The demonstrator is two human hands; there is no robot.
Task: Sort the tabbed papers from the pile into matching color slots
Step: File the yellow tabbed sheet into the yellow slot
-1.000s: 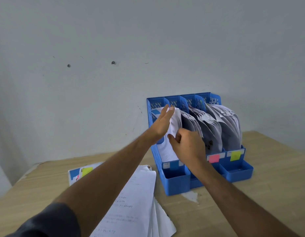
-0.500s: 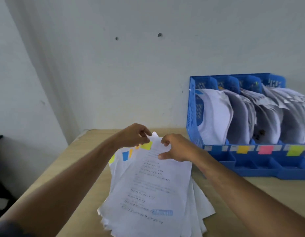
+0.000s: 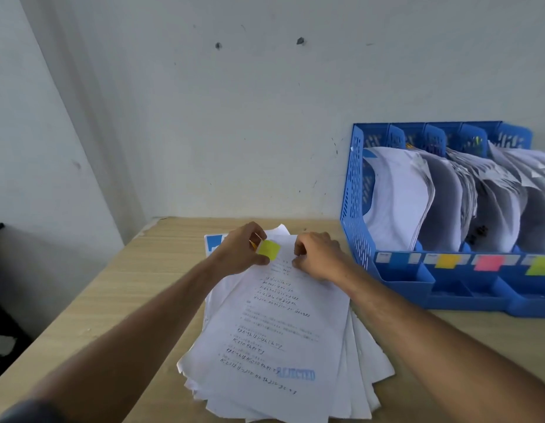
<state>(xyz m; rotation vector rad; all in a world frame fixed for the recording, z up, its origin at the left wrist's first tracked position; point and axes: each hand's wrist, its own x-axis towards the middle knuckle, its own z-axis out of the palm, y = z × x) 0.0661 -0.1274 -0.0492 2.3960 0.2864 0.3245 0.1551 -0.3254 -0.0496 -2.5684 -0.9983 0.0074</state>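
Observation:
A pile of white papers [image 3: 283,340] lies on the wooden table. Its top sheet carries handwriting, a blue stamp and a yellow tab [image 3: 268,249] at its far edge. My left hand [image 3: 239,253] pinches that sheet at the yellow tab. My right hand [image 3: 315,254] has curled fingers on the sheet's far right edge. A blue tab [image 3: 214,241] shows on a lower sheet to the left. The blue file rack [image 3: 361,215] stands to the right, its slots full of papers and labelled blue [image 3: 398,258], orange [image 3: 446,261], pink [image 3: 488,263] and yellow-green [image 3: 541,266].
The wooden table [image 3: 121,297] meets the grey wall behind. Its left edge drops to a dark floor. The rack sits against the wall at the table's right side.
Both hands left the rack's leftmost slot and came down to the pile. They have taken the far edge of the top sheet, and the yellow tab is now exposed.

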